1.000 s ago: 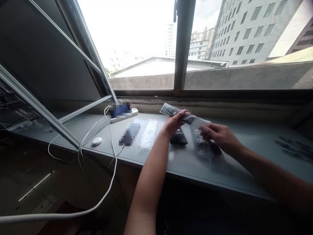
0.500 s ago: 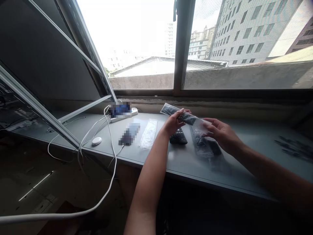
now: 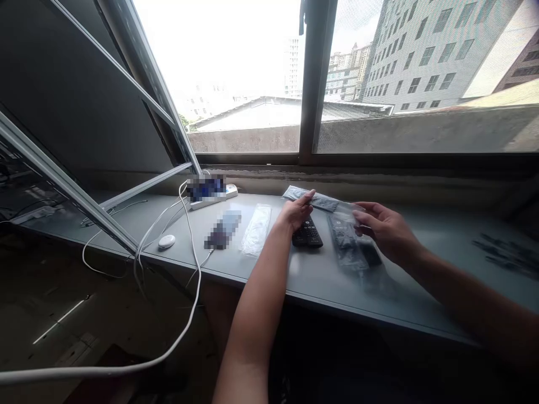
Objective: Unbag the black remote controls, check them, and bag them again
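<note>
A remote control in a clear plastic bag [image 3: 325, 202] is held above the desk between both hands. My left hand [image 3: 297, 213] grips it near its left end, thumb on top. My right hand [image 3: 381, 229] pinches the loose plastic at the right end of the bag. Below my left hand lie black remote controls [image 3: 310, 237], partly hidden by it. Under my right hand, more bagged remotes [image 3: 348, 247] lie on the desk. Flat clear plastic bags [image 3: 256, 231] are left of my left forearm.
On the grey desk [image 3: 303, 275] sit a blurred phone-like item [image 3: 223, 230], a white round puck [image 3: 167, 242] and a power strip [image 3: 231, 192]. A white cable [image 3: 194, 303] loops at left by a metal frame [image 3: 113, 224]. Dark objects [image 3: 507, 253] lie far right.
The bagged remote has turned in my hands and its left end has dropped slightly to the right. My left thumb now lies on top of it. The items on the desk have stayed put.
</note>
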{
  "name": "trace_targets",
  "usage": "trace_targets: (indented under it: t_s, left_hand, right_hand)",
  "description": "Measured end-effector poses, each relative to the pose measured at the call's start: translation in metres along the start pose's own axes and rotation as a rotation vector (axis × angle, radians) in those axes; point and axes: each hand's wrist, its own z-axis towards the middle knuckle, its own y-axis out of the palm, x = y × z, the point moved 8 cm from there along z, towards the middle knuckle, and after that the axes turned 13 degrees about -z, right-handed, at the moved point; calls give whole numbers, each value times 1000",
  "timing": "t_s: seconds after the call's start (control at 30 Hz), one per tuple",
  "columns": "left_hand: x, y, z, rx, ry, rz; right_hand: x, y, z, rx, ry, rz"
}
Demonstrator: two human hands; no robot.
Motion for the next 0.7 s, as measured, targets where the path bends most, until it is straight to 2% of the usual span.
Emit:
trace_targets:
  t_s: [0.23, 0.37, 0.57, 0.7]
  left_hand:
    - [7, -1, -1, 23, 31, -55]
    - [10, 5, -6, 7, 33, -64]
    - [14, 25, -17, -186, 30, -86]
    - [10, 40, -33, -418, -21, -23]
  right_hand:
    - [-2, -6, 2, 62, -32, 11]
    - [-2, -16, 2, 165, -29, 123]
    - [8, -20, 9, 168, 40, 221]
    - [14, -11, 10, 107, 120, 240]
